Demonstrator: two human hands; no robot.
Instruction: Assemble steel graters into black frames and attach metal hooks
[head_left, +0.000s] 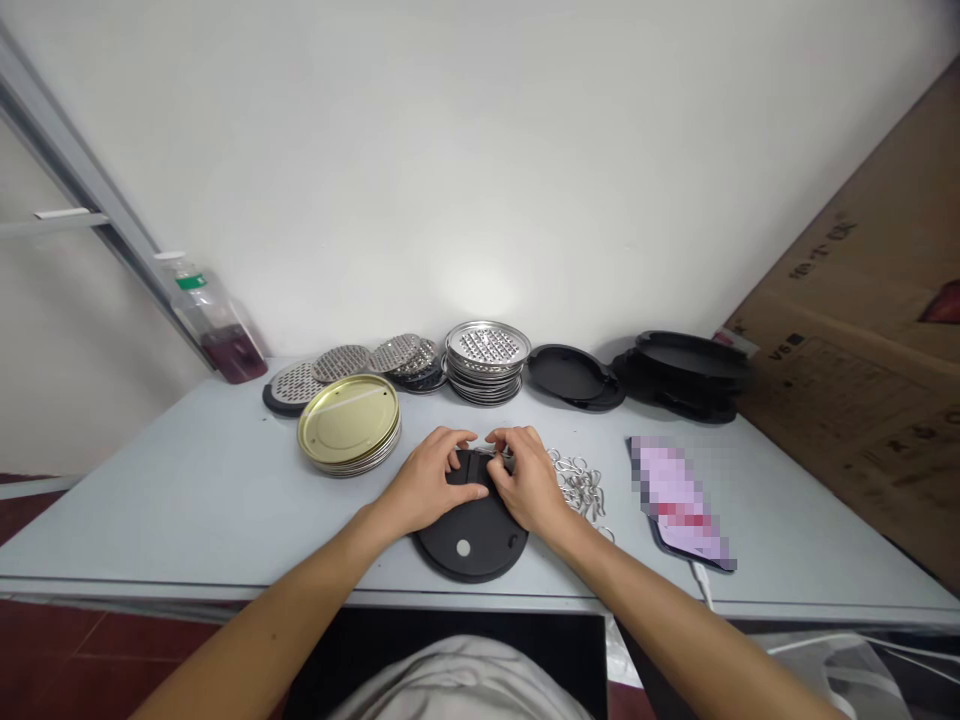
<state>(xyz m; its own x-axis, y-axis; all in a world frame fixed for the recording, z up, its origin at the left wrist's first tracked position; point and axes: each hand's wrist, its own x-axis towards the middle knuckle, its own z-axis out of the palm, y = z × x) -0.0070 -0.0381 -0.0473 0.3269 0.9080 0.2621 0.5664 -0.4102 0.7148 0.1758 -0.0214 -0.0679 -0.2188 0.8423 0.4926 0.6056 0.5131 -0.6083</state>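
Two bare hands at a disc on the table (225, 515). The black disc (472, 525) lies flat under the fingers, most of its face extending from them toward the body; it bears a pale round spot and a small dark knob. Left hand (433, 482): thumb laid out across the disc, fingers bent over the far rim, a gap between thumb and forefinger. Right hand (527, 478): thumb and forefinger curled close together at the same rim. A little bright wire shows there between the hands; whether either hand pinches it cannot be told.

Just right of the right fingers, loose wire clips (581, 488) lie in a heap; farther right, a phone (686, 505). Left of and beyond the left fingers, a stack of gold lids (349, 420). Straight beyond both hands, a stack of grater plates (489, 362); beyond to the right, a black dish (574, 378) and piled black parts (686, 372).

Progress, as judged: work at the far rim appears under way and unfinished. The heaped clips remain unattached, and the grater plates stand apart from the disc.
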